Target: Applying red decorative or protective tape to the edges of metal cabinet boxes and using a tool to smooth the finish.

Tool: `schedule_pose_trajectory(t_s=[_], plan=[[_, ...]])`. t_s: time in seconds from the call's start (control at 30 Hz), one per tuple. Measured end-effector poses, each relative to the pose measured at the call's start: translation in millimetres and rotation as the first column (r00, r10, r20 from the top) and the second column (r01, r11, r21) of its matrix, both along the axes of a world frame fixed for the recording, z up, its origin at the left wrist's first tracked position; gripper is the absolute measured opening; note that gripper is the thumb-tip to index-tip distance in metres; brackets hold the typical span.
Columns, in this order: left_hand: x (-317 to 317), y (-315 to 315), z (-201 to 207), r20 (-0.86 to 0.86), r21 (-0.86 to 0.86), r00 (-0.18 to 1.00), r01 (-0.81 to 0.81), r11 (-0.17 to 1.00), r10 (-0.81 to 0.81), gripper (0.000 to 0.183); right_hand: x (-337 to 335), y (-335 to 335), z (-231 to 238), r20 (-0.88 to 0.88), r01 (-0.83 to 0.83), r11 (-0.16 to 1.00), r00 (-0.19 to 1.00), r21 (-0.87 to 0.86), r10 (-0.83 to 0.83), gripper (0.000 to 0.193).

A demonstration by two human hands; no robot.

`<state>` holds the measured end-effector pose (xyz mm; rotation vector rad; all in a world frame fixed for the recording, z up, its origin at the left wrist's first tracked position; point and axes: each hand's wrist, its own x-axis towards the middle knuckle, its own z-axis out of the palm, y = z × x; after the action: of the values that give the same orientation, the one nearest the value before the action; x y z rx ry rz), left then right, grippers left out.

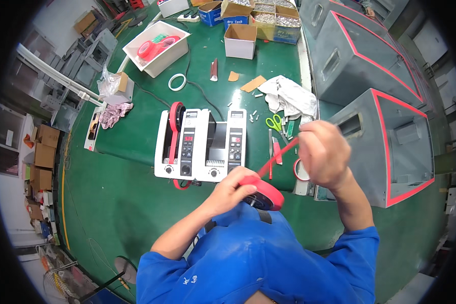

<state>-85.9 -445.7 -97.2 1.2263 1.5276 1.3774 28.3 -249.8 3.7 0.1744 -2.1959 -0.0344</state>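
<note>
Close to my body, my left hand (231, 191) is wrapped round the edge of a roll of red tape (271, 193) with a black hub. From the roll a narrow red strip (277, 158) runs taut up to the right. My right hand (325, 154), slightly blurred, is closed on the strip's free end. Just beyond my left hand stands a white twin tape dispenser (198, 147) with lit red displays. Its left bay carries another red tape roll (176, 116), while its right bay shows no roll.
Green-handled scissors (274, 122), a red utility knife (277, 151) and a white cloth (291, 97) lie right of the dispenser. Grey metal housings (359, 142) edged in red stand at the right. Farther back are a white bin (169, 63) of tape rolls and several cardboard boxes (239, 44).
</note>
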Motion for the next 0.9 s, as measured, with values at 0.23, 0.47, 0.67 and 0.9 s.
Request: schedule_pose_trajectory(t_s=[0.23, 0.47, 0.67, 0.9], plan=[[-95.3, 9.2, -0.5, 0.226, 0.087, 0.968, 0.088, 0.992, -0.105, 0.028, 6.8, -16.3, -35.8, 0.036, -0.065, 0.39, 0.969, -0.919, 0.246, 0.056], [-208.4, 75.6, -2.4, 0.29, 0.156, 0.901, 0.288, 0.945, -0.323, 0.038, -100.6, -85.1, -85.4, 0.24, 0.211, 0.238, 0.966, -0.948, 0.1, 0.049], [-265.3, 132.0, -33.4, 0.384, -0.098, 0.847, 0.432, 0.896, -0.367, 0.049, -170.6, -82.6, -131.7, 0.328, 0.427, 0.368, 0.895, -0.826, -0.302, 0.023], [-272.6, 166.0, -51.6, 0.444, -0.341, 0.842, 0.476, 0.811, -0.307, 0.056, -196.5, -81.4, -146.9, 0.46, 0.599, 0.373, 0.793, -0.709, -0.399, 0.021]])
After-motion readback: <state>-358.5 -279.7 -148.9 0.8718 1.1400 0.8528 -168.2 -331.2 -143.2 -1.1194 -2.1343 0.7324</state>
